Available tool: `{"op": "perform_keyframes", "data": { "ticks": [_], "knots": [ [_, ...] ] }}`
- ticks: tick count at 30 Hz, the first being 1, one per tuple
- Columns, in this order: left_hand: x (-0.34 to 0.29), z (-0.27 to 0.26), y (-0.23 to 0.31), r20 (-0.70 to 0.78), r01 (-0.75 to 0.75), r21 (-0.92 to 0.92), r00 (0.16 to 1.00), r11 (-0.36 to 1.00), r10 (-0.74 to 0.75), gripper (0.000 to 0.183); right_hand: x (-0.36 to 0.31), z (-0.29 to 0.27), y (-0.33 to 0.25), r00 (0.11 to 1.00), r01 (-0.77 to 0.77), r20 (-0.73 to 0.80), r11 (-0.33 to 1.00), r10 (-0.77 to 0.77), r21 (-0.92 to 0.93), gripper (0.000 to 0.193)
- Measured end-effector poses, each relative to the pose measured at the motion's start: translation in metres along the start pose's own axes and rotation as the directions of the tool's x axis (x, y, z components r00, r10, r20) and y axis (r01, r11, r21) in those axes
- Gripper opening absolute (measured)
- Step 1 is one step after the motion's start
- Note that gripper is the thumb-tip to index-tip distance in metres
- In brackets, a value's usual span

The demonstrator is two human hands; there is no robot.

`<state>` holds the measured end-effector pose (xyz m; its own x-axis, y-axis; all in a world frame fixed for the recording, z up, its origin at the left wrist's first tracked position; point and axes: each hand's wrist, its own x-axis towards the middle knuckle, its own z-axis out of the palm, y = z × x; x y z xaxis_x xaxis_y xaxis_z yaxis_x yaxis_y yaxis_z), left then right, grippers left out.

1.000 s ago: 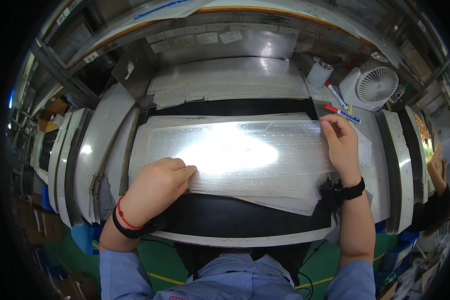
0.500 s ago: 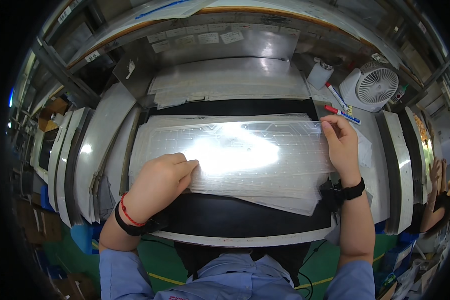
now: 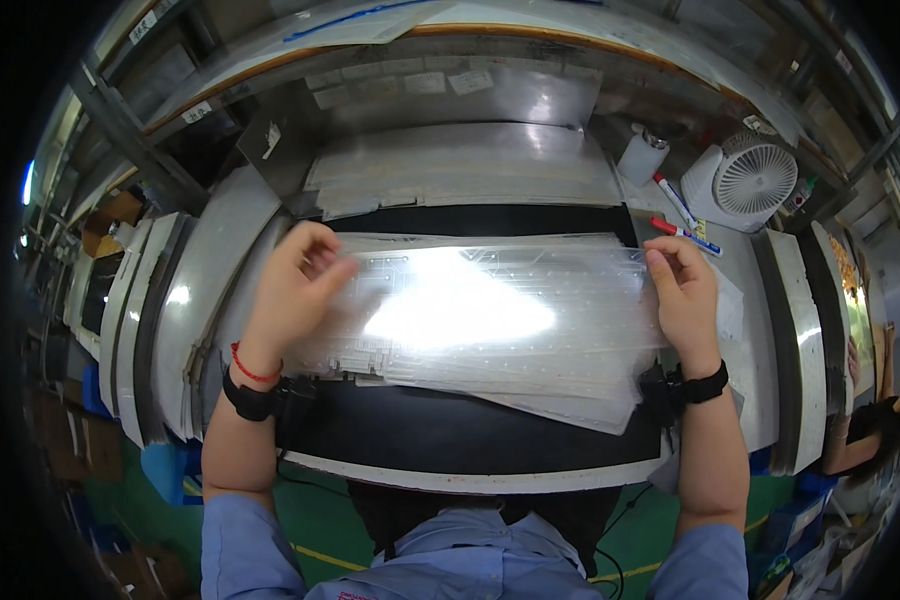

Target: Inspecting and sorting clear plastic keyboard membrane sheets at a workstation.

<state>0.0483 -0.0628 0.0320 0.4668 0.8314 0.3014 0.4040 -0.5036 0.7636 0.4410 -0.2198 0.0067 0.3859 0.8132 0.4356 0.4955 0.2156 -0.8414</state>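
A clear plastic sheet [image 3: 580, 285] with printed line patterns lies over a stack of similar clear sheets [image 3: 590, 405], a bright glare across its middle. My right hand [image 3: 686, 285] pinches its far right corner between thumb and fingers. Over the sheet's left end is my left hand [image 3: 305, 290], slightly blurred, its thumb and curled fingers apart and nothing visible between them. The stack rests on a black mat [image 3: 450, 430], its edges uneven. Both wrists carry black straps, with a red cord on the left one.
Behind the mat lies a pile of grey sheets [image 3: 470, 165]. A white fan [image 3: 745, 180], markers [image 3: 685, 235] and a white bottle [image 3: 643, 155] stand at the back right. Large panels [image 3: 205, 290] lean on the left. Another person [image 3: 875, 430] is at the far right.
My left hand has left the near-left part of the sheets and moved up and left, its fingers parting. My right hand stays at the far right corner. The view has shifted slightly.
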Motion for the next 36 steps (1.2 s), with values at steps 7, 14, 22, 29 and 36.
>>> {"op": "perform_keyframes", "data": {
  "ticks": [7, 14, 22, 29, 36],
  "knots": [
    [-0.014, 0.027, 0.025, 0.237, 0.034, 0.180, 0.969, 0.983, -0.077, 0.030, 0.000, 0.001, -0.001, 1.000, 0.003, 0.004, 1.000, -0.003, -0.028, 0.012],
    [-0.010, 0.012, 0.024, 0.353, 0.074, 0.025, 0.932, 0.997, -0.079, 0.022, 0.000, 0.000, -0.001, 0.999, -0.039, -0.005, 0.999, 0.039, -0.024, 0.011],
    [0.025, -0.025, -0.041, -0.156, 0.165, -0.249, 0.966, 0.954, -0.207, 0.024, 0.000, -0.003, 0.003, 0.997, 0.060, -0.044, 0.998, -0.059, 0.016, 0.013],
    [0.032, -0.039, -0.053, 0.267, 0.379, -0.513, 0.923, 0.771, -0.276, 0.027, 0.001, -0.004, 0.008, 0.993, -0.079, -0.070, 0.987, 0.090, 0.143, 0.015],
    [0.036, -0.041, -0.072, 0.246, 0.357, -0.590, 0.934, 0.724, -0.260, 0.020, 0.000, 0.002, -0.001, 0.975, -0.195, -0.067, 0.957, 0.214, 0.215, 0.024]
  ]
}}
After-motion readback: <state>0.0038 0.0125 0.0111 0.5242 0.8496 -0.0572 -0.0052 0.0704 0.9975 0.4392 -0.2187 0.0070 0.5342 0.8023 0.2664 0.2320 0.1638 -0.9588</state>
